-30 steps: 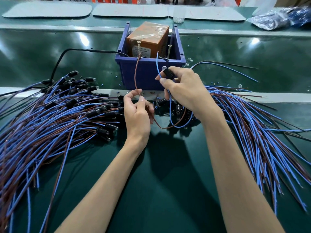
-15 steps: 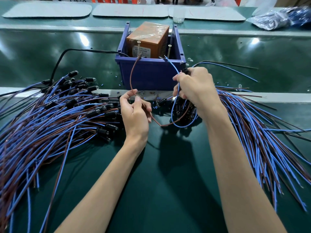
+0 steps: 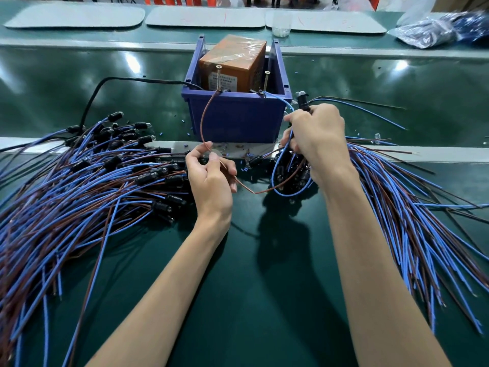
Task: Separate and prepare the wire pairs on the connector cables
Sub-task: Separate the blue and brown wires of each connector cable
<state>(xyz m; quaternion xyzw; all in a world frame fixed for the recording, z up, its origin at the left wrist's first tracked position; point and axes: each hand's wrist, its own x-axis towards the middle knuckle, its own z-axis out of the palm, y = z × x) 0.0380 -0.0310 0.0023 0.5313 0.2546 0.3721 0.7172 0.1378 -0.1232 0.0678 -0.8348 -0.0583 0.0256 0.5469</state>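
while the left grip (image 3: 211, 181) pinches the brown wire (image 3: 201, 122), the right grip (image 3: 315, 132) clasps the black connector (image 3: 303, 103) jutting above it.

One cable's wires held apart before a blue bin (image 3: 238, 123)
Left hand (image 3: 211, 181) pinches the brown wire (image 3: 202, 123); right hand (image 3: 316, 133) grips the black connector (image 3: 303, 102), blue wire (image 3: 281, 99) running to the bin's rim. Cable heaps (image 3: 79, 186) lie left and right.

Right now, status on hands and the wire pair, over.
Left hand pinches brown wire, tip at blue bin rim. Right hand grips black connector, blue wire looped below. Pair spread apart. Cable piles either side, nothing blocking.
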